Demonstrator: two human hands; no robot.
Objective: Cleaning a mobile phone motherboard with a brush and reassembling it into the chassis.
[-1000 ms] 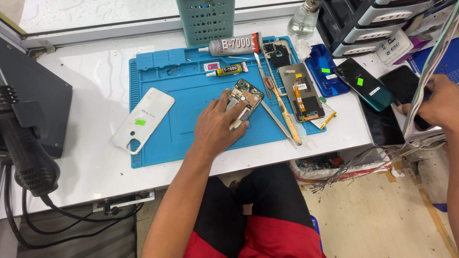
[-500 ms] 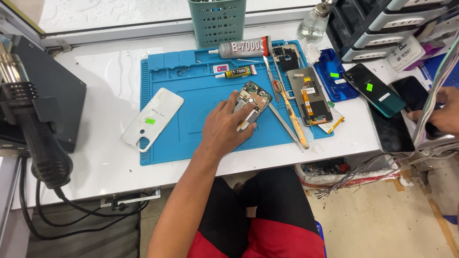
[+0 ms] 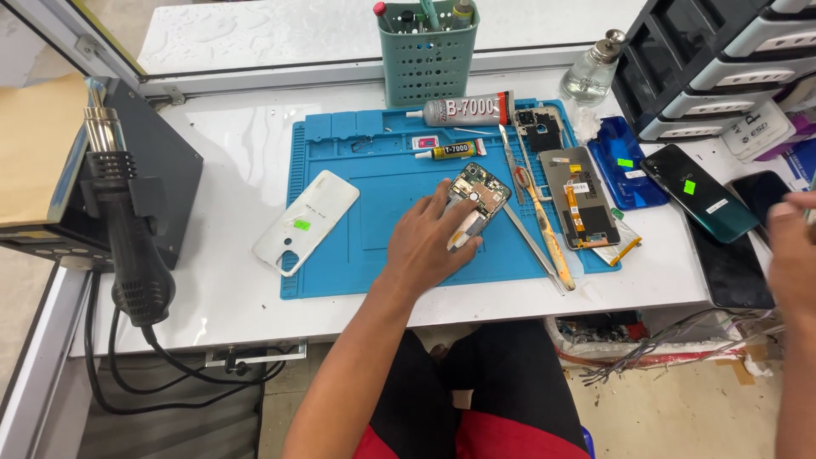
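Lower half of the opened phone (image 3: pixel 476 200) covered by the left hand (image 3: pixel 429 246), right hand (image 3: pixel 795 255) blurred and cut off at three o'clock, drawer cabinet (image 3: pixel 722 59) cropped at one o'clock.

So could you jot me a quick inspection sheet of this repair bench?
Surface: white table with blue work mat.
Job's things: opened phone with circuit board exposed, on the mat.
Clutter: white back cover, two glue tubes, tweezers, toothbrush, dismantled phone, blue cover, dark phones, glass bottle.
Hands: left hand rests on the opened phone; right hand at right edge, blurred.
Cables: black cord under hot-air gun; wire tangle.
Surroundings: green tool cup, drawer unit.
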